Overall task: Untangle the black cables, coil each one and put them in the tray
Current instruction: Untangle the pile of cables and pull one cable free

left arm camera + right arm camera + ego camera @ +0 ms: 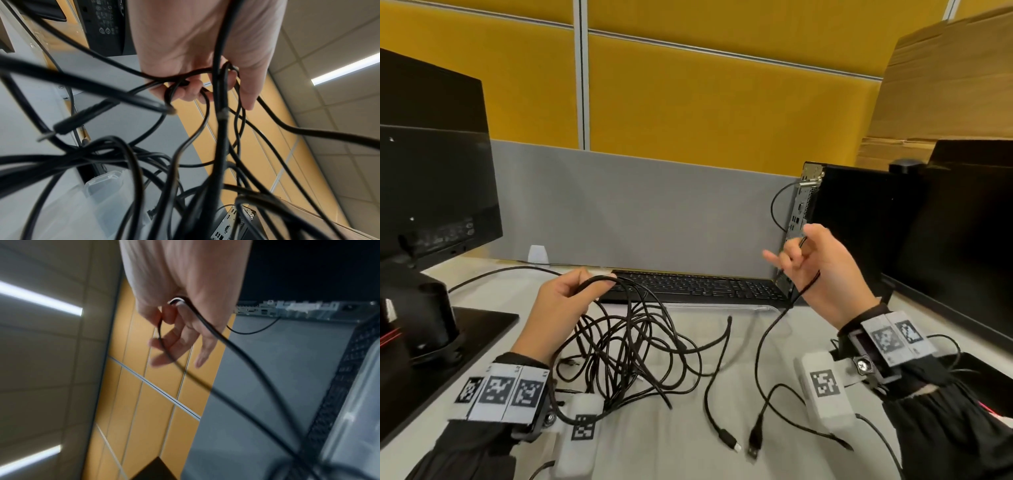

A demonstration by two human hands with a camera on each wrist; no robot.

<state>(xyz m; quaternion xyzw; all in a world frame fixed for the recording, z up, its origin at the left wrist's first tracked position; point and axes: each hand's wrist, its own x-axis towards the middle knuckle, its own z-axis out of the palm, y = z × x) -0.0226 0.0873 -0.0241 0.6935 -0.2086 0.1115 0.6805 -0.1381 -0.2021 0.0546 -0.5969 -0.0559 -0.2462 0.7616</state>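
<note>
Left hand [566, 297] is raised above the desk [681, 428], fingers curled round several strands at the top of the tangled bundle of black cables [626, 346]; the left wrist view confirms loops passing through the closed fingers [191, 91]. The bundle hangs from that grip and spreads onto the desk surface beneath.

Right hand [822, 270] is raised in front of the small desktop computer [859, 219], gripping a single black cable [767, 342] between thumb and palm, with the other fingers loosely extended. That cable drops to the desk and ends in a USB plug [755, 445]; a second plug [729, 440] lies just beside it.

A clear plastic tray [107, 183] lies between the keyboard [698, 287] and the bundle. Its rim shows in the wrist views; whether any cable is inside cannot be determined.
</note>
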